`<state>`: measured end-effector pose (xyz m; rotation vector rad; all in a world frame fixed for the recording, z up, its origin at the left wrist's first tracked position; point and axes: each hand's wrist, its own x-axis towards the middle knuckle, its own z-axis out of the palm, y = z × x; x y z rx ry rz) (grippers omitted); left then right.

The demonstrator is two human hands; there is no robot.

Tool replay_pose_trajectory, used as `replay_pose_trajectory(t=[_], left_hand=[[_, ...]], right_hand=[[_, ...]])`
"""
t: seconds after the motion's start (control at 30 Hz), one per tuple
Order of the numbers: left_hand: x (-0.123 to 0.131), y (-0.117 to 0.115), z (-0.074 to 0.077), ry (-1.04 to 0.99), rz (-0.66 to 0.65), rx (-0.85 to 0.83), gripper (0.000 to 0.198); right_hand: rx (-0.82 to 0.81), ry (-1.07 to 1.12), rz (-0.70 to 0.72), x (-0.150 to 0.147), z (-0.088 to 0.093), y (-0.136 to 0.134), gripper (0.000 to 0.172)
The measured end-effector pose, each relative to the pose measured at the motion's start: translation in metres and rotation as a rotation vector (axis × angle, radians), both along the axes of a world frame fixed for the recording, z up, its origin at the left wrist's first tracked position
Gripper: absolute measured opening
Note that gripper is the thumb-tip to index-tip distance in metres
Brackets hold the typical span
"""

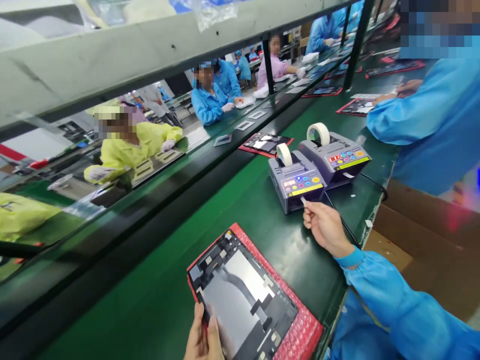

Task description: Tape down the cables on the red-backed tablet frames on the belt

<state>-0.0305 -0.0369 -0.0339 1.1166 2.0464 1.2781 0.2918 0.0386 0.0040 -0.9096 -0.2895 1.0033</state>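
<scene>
An opened tablet [240, 295] with bare inner parts lies on a sheet of red bubble wrap [300, 320] at the front of the bench. My left hand [202, 335] grips the tablet's near left edge, thumb on top; its other fingers are partly hidden. Farther off, my right hand [328, 230] pinches a short white strip of tape [303, 200] at the front slot of the nearer tape dispenser [296, 182]. A roll of cream tape [284, 154] sits on that machine. Beside it stands a second tape dispenser [333, 160], a tape end poking from its slot.
Behind the dispensers lies another opened tablet [264, 144] on red wrap. A dark rail [150, 200] and shelf posts [268, 67] run along the bench's left side. At right, a co-worker's blue sleeve [408, 110] reaches over the bench; a cardboard box [423, 235] stands below.
</scene>
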Motion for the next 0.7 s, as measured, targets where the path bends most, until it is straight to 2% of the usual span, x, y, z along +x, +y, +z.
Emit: replay_pose_trajectory(t=[0.07, 0.13, 0.2, 0.23, 0.3, 0.37, 0.5, 0.57, 0.7], left_hand=[[-0.003, -0.011, 0.009, 0.217, -0.128, 0.002, 0.043], [0.003, -0.026, 0.023, 0.509, -0.361, 0.016, 0.032], [0.018, -0.036, 0.038, 0.752, -0.582, -0.024, 0.031], [0.027, -0.037, 0.044, 0.824, -0.641, -0.058, 0.033], [0.042, -0.033, 0.052, 0.901, -0.664, -0.111, 0.036], [0.050, -0.024, 0.054, 0.935, -0.627, -0.140, 0.039], [0.048, -0.003, 0.053, 0.973, -0.549, -0.146, 0.040], [0.044, 0.005, 0.052, 0.988, -0.511, -0.137, 0.040], [0.041, 0.011, 0.050, 1.004, -0.484, -0.132, 0.040]], right_hand=[[0.025, -0.094, -0.029, -0.004, 0.003, -0.010, 0.016], [0.025, -0.222, 0.009, -0.008, 0.008, -0.022, 0.013], [0.022, -0.341, 0.149, -0.014, 0.015, -0.030, 0.011], [0.027, -0.398, 0.252, -0.019, 0.018, -0.032, 0.011], [0.049, -0.527, 0.492, -0.032, 0.025, -0.029, 0.015], [0.047, -0.680, 0.740, -0.051, 0.032, -0.019, 0.020], [0.027, -0.942, 1.207, -0.100, 0.037, 0.019, 0.026], [0.050, -1.019, 1.381, -0.123, 0.033, 0.043, 0.025], [-0.005, -1.143, 1.586, -0.154, 0.021, 0.074, 0.020]])
